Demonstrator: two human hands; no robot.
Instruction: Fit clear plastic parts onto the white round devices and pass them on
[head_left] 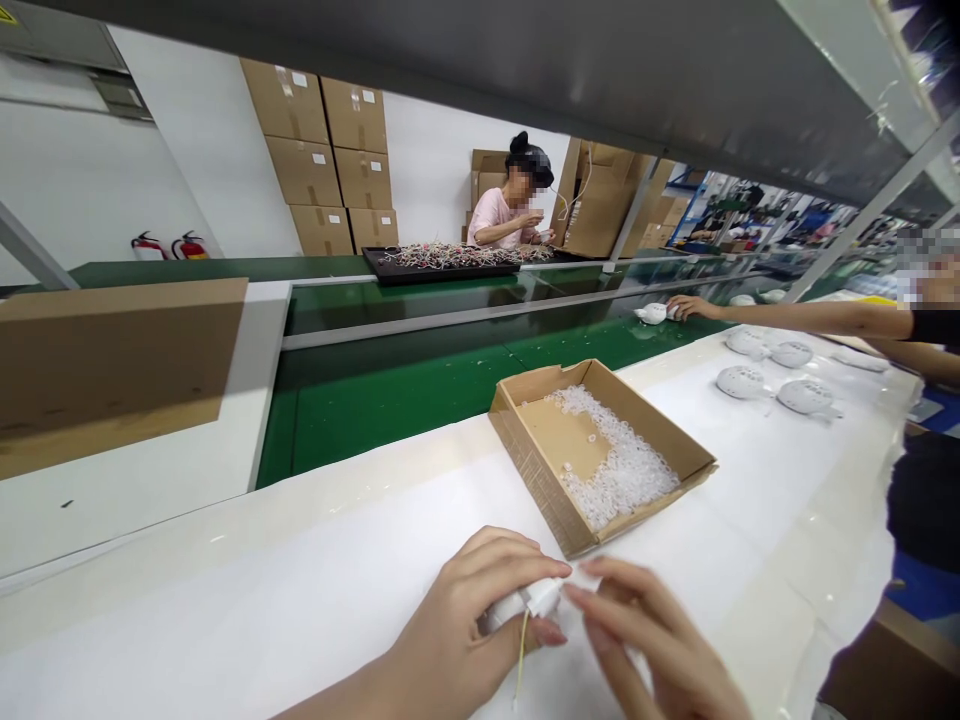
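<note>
My left hand [461, 615] is wrapped round a small white plastic part [525, 603] with a thin yellowish wire [520, 655] hanging from it, low at the front of the white table [225, 590]. My right hand [652, 640] is right beside it, fingertips pinched at the part's end; whether they hold something tiny I cannot make out. Just beyond my hands lies a shallow cardboard box [547, 480] with a heap of small clear plastic rings [626, 465].
A green conveyor belt [390, 390] runs behind the table. At the right a co-worker's arm [795, 315] reaches to a white round housing [652, 313]; several more housings [742, 381] lie nearby. Across the belt another person sits by a black tray [442, 268] of wires. Cardboard cartons [322, 160] are stacked behind.
</note>
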